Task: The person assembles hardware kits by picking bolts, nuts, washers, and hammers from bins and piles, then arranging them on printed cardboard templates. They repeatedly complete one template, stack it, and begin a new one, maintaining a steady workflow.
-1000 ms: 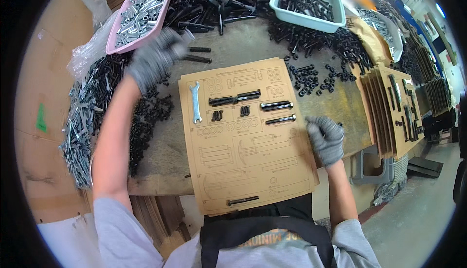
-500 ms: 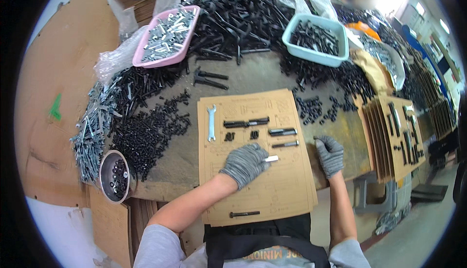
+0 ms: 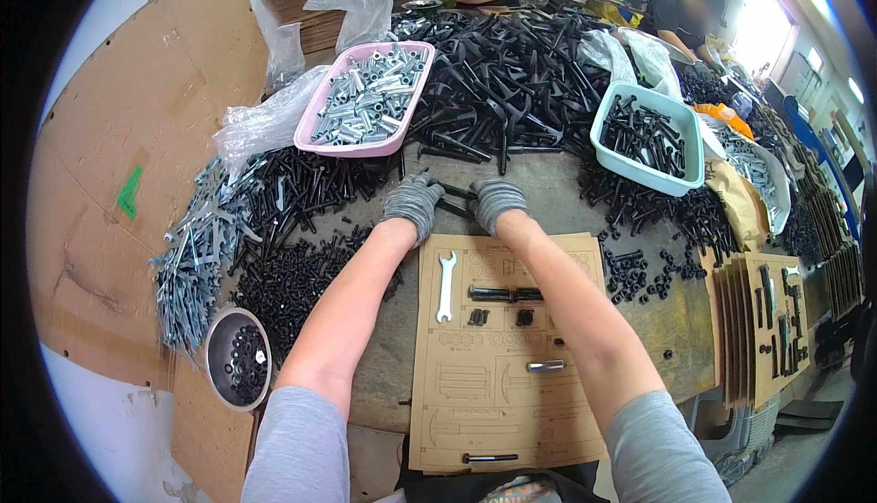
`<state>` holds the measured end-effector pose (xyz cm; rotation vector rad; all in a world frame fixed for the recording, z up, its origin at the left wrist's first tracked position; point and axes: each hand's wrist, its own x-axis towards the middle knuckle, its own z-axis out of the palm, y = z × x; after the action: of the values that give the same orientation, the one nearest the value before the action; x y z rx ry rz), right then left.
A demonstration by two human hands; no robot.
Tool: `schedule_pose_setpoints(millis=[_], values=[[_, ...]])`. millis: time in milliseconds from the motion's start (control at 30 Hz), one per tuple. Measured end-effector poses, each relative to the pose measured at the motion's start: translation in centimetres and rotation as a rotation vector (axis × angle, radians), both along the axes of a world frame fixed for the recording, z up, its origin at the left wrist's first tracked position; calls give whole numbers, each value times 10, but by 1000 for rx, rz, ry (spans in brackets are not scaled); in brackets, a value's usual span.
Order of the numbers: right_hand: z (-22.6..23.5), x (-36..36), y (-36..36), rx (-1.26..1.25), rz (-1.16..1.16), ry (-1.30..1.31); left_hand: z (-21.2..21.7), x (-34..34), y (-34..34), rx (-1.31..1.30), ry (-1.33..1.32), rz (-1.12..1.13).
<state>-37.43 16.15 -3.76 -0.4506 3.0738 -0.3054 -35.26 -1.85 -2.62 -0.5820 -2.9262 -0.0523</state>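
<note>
Both my gloved hands reach past the top of a stack of brown cardboard sheets point(image 3: 457, 357) printed with outlines. My left hand point(image 3: 413, 203) is closed on one end of the black metal bars point(image 3: 455, 201), and my right hand point(image 3: 500, 200) is closed on their other end. On the top sheet lie a silver open-end wrench point(image 3: 447, 288), black bolts point(image 3: 493, 294), small black screws point(image 3: 478, 317) and small black pieces point(image 3: 524, 317). A silver sleeve point(image 3: 545, 366) rests lower right, and a single black bolt point(image 3: 489, 458) by the near edge. My right forearm covers part of the sheet.
Beyond my hands stands a pink basin point(image 3: 306, 142) of silver sleeves, with a heap of black metal parts point(image 3: 502, 74) beside it. A light-blue basin point(image 3: 649, 179) of black bolts is at right. Left are wrenches point(image 3: 196, 247), black screws point(image 3: 301, 275) and a steel bowl point(image 3: 215, 357). Co-workers sit across.
Both hands moved forward from the sheet to the black bars, which they now grasp. The silver sleeve from my left hand now lies on the sheet. The view has shifted.
</note>
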Motion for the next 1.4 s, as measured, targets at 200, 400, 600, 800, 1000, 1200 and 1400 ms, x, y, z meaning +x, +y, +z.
schedule_pose_setpoints(millis=[200, 400, 600, 800, 1000, 1200, 1400], values=[[-9, -17, -15, 197, 24, 43, 2, -16, 10, -254, 21, -81], [18, 7, 47, -144, -120, -55, 39, 3, -22, -241, -103, 9], [71, 163, 121, -518, 117, 135, 59, 134, -60, 259, 69, -147], [53, 295, 168, -273, 242, 22, 46, 233, -24, 392, -86, -250], [38, 323, 146, 19, 190, -74, 40, 281, -15, 328, -222, -248], [64, 349, 88, -226, 422, 116, 48, 288, -10, 581, -886, -248], [39, 362, 69, -273, 388, -72, 49, 297, 0, 959, -1591, 167]])
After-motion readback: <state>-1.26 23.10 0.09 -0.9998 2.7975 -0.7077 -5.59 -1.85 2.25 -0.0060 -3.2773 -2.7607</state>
